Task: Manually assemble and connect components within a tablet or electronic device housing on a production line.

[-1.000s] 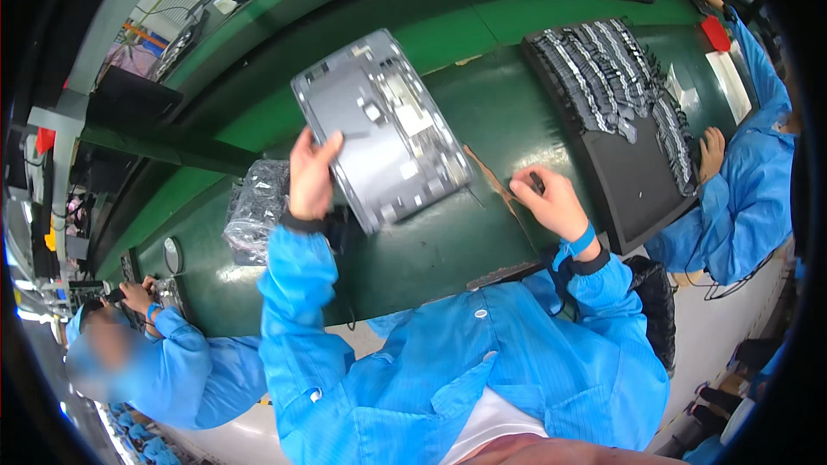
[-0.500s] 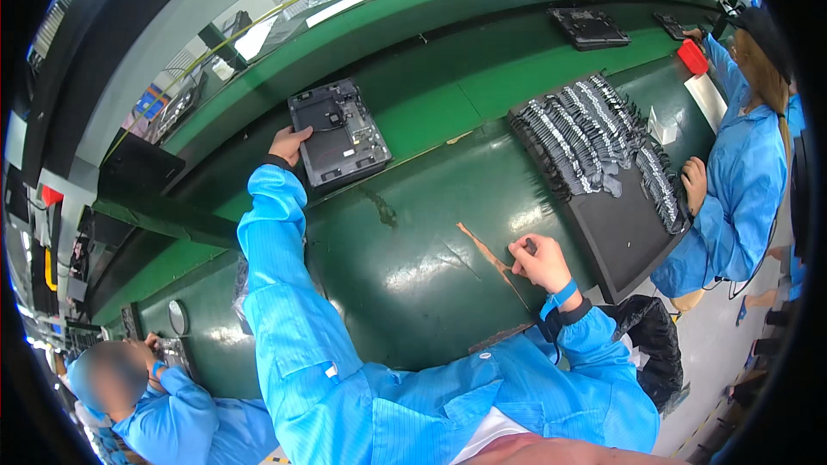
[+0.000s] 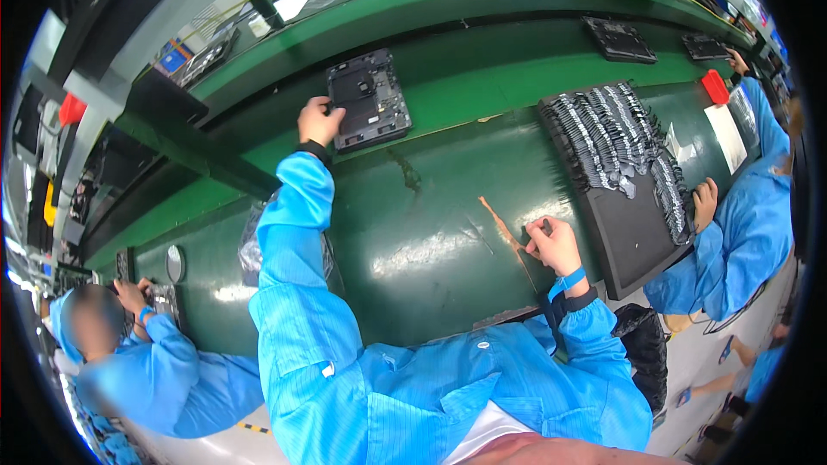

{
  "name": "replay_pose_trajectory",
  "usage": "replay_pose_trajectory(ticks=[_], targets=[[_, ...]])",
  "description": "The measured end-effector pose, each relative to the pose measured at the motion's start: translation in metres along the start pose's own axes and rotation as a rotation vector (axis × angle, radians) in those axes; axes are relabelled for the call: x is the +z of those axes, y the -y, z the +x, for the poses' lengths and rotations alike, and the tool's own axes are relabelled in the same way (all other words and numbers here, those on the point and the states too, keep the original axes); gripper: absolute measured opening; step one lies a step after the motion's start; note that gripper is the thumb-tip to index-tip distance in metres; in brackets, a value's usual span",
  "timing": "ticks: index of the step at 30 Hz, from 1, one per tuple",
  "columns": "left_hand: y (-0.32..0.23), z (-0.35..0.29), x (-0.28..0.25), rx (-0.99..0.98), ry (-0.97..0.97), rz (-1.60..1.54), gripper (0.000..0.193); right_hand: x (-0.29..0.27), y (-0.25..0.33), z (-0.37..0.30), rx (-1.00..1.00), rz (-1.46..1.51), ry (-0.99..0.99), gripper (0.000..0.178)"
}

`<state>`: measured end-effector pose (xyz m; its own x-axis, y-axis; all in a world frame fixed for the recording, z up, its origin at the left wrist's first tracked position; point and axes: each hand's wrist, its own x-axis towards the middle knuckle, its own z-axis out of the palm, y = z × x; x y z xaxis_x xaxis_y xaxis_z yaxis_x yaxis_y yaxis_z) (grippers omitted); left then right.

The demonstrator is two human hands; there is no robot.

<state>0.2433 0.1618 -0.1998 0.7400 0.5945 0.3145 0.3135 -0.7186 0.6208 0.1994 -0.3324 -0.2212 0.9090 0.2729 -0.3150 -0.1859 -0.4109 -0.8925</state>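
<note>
A shallow black device housing (image 3: 369, 90), with small parts and wiring inside, lies on the green conveyor strip beyond the bench edge. My left hand (image 3: 319, 125) reaches to its left rim, thumb and curled fingers closed at that edge; the fingertips partly hide the contact. Over the near bench, my right hand (image 3: 558, 248) is closed in a pinch around a small dark piece (image 3: 546, 226), too covered to name. Right of it lies a black foam tray (image 3: 622, 237) holding rows of short black cables (image 3: 594, 138) with white marks.
Brown tape (image 3: 498, 222) is stuck on the green bench (image 3: 413, 258). Another housing (image 3: 618, 39) lies farther along the strip. Co-workers sit left and right; one's hand (image 3: 705, 204) rests beside the tray. A red bin (image 3: 714, 86) stands behind it, and a dark post (image 3: 198, 151) crosses at left.
My view has shifted, so the bench things appear displaced. The fingers of my left hand are more curled at the housing's rim. My right hand keeps its pinch, still over the bench.
</note>
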Motion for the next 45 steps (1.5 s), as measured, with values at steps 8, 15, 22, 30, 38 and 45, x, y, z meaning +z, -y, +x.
replay_pose_trajectory(ticks=[8, 15, 22, 30, 38, 45], targets=[[-0.019, -0.07, 0.009, 0.408, 0.024, 0.26, 0.042, 0.005, -0.002, 0.001, -0.034, -0.007, -0.022, 0.021], [-0.04, -0.086, 0.023, 0.46, -0.046, -0.058, 0.021, 0.005, -0.003, -0.002, -0.057, 0.022, -0.016, 0.02], [-0.124, -0.225, 0.035, -0.351, 0.605, -1.133, 0.019, 0.006, 0.012, 0.004, -0.118, -0.066, 0.079, 0.025], [-0.115, -0.236, 0.041, -0.443, 0.52, -1.467, 0.018, 0.034, 0.023, 0.056, -0.172, 0.104, 0.234, 0.034], [-0.107, -0.242, 0.027, 0.169, 0.494, -0.744, 0.01, 0.055, 0.033, 0.094, -0.352, 0.098, 0.217, 0.036], [-0.102, -0.236, 0.039, 0.006, 0.592, -0.751, 0.011, 0.048, 0.037, 0.089, -0.345, 0.084, 0.131, 0.042]])
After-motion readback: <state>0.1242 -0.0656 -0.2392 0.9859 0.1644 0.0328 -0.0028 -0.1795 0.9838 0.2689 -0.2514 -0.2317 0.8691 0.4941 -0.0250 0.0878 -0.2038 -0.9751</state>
